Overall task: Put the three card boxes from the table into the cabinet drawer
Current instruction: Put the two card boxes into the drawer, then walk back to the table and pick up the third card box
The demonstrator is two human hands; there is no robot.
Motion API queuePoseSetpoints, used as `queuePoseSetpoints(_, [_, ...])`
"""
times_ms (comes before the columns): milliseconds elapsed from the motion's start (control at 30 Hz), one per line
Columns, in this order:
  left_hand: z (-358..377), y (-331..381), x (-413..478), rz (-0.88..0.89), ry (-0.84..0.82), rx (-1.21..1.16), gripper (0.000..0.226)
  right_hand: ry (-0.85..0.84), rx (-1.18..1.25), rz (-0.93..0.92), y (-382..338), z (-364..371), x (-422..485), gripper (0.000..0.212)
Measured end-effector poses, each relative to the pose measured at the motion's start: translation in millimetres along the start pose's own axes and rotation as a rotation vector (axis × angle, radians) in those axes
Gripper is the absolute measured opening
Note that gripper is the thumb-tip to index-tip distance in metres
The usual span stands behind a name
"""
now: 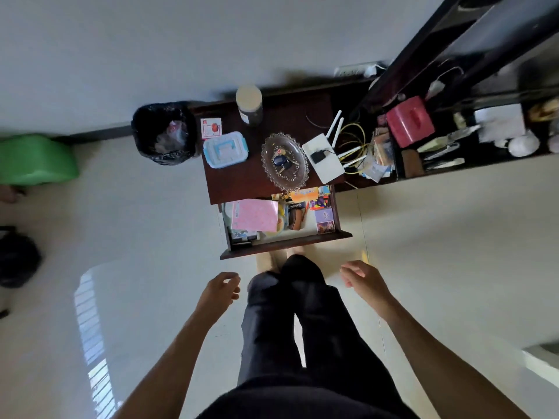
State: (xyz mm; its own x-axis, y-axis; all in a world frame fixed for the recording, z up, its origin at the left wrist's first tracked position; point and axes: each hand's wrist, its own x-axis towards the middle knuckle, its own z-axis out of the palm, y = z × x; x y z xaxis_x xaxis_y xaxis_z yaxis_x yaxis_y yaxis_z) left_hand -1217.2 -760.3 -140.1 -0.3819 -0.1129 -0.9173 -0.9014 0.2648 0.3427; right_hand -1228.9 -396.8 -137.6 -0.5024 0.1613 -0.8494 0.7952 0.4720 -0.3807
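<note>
The left hand [220,290] and right hand [364,278] hang empty with fingers loosely curled, apart from the drawer [284,246] ahead. The drawer stands pulled out of the cabinet [242,182]. Three card boxes [324,217] lie along its right side, beside a pink sheet [255,214]. On the cabinet top sit a glass dish [284,161], a blue-lidded box [225,149], a jar [249,104] and a router [323,158]. A black bin [165,133] stands left of the cabinet.

drawer [284,220] contents jumbled, green object [33,160] cropped
</note>
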Motion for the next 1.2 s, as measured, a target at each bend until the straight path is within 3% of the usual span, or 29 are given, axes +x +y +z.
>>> queuePoseSetpoints(367, [-20.9, -43.7, -116.7, -0.018, 0.101, 0.021, 0.029, 0.094, -0.081, -0.05, 13.9, -50.9, -131.0, 0.01])
queuePoseSetpoints(567, [-25.4, -56.1, -137.6, -0.009, 0.126, -0.111, 0.031, 0.052, -0.263, -0.095, 5.3, -81.3, -132.6, 0.01])
queuePoseSetpoints(833, [-8.8, -80.4, -200.1, 0.053, 0.353, -0.357, 0.026, -0.067, -0.542, -0.186, -53.7, -97.4, -82.4, 0.011])
queuePoseSetpoints(1000, [53.6, -133.4, -246.8, -0.033, 0.543, -0.706, 0.022, -0.23, -0.832, -0.333, -100.6, -66.9, -44.3, 0.016])
queuePoseSetpoints(1200, [211.7, -217.8, -289.0, -0.285, 0.607, -1.114, 0.025, -0.438, -1.26, -0.532, -120.4, 10.2, -60.5, 0.021])
